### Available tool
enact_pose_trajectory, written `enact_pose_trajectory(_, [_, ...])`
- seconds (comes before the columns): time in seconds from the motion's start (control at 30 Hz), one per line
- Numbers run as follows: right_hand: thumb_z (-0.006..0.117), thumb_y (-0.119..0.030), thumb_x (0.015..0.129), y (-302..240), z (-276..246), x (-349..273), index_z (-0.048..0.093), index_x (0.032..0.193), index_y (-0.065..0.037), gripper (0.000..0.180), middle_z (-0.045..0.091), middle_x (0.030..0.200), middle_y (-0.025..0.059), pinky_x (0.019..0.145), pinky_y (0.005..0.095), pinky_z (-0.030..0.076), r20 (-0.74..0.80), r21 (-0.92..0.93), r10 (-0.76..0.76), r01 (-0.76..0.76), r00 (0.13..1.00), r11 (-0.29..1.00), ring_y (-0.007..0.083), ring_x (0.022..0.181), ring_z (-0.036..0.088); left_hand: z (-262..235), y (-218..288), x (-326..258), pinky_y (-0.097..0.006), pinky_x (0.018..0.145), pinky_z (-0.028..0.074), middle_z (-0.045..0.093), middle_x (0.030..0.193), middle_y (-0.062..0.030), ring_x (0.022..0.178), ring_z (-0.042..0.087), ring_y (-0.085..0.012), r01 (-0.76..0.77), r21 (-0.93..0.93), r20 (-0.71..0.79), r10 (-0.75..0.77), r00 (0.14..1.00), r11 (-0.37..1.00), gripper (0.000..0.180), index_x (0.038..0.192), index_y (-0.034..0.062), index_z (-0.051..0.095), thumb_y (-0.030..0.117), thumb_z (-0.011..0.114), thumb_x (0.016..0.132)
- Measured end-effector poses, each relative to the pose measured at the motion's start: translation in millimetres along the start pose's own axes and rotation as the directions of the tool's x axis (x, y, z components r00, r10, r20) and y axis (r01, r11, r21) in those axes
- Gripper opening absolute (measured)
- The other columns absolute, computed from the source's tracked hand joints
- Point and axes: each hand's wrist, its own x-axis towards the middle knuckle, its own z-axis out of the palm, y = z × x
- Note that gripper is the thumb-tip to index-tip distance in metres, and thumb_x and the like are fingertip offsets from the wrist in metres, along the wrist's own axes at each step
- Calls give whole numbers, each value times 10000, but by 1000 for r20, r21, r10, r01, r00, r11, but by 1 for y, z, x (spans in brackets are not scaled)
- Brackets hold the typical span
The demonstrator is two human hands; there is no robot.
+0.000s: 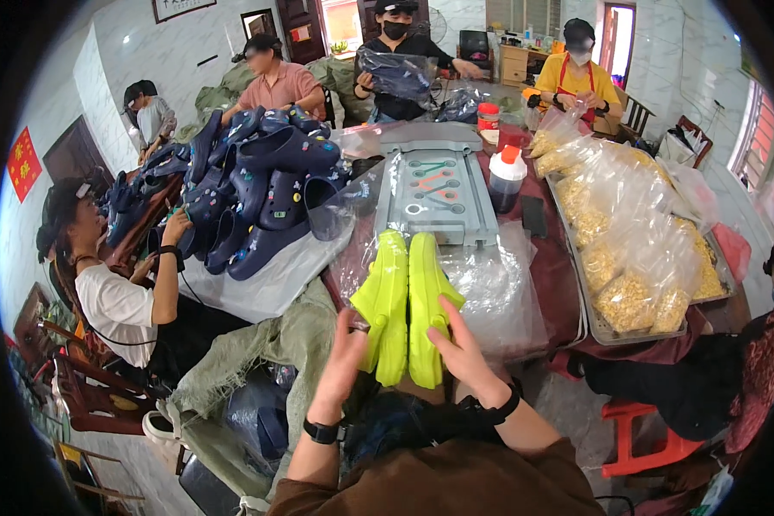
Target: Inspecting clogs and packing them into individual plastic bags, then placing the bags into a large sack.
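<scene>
While a green sack (305, 331) at lower left holds plastic-wrapped dark items (256, 414), a metal tray (612, 338) at right bears clear bags (606, 224) of yellow pieces (632, 299). At centre, left hand (342, 354) and right hand (468, 353) grip lime clogs (390, 301) between them.

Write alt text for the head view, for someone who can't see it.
A pair of bright yellow-green moulded clogs is held between the person's bare left hand and right hand. Dark blue moulded clogs lie piled at left; clear plastic bags of small yellow pieces sit at right, with other people around.
</scene>
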Motion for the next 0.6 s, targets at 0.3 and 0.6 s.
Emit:
enact_pose_trajectory(0.3, [530,-221,1039,-7,17,2,83,1581,48,752,233,1623,197,1204,366,223,203,285,100,-157,974,946,244,1487,252,59,-1,-21,-511,924,452,500,1182,-284,1086,504,-444,-144,990,130,408,904,5,1184,1522,54,338,586,878,613])
enact_pose_trajectory(0.6, [615,-136,942,-22,-34,29,658,1244,-89,309,680,1139,117,785,370,542,-222,-348,45,-123,974,929,282,871,698,34,-13,-12,-490,867,494,516,1092,-268,977,560,-431,-155,970,67,406,911,186,1181,1508,48,337,528,897,586])
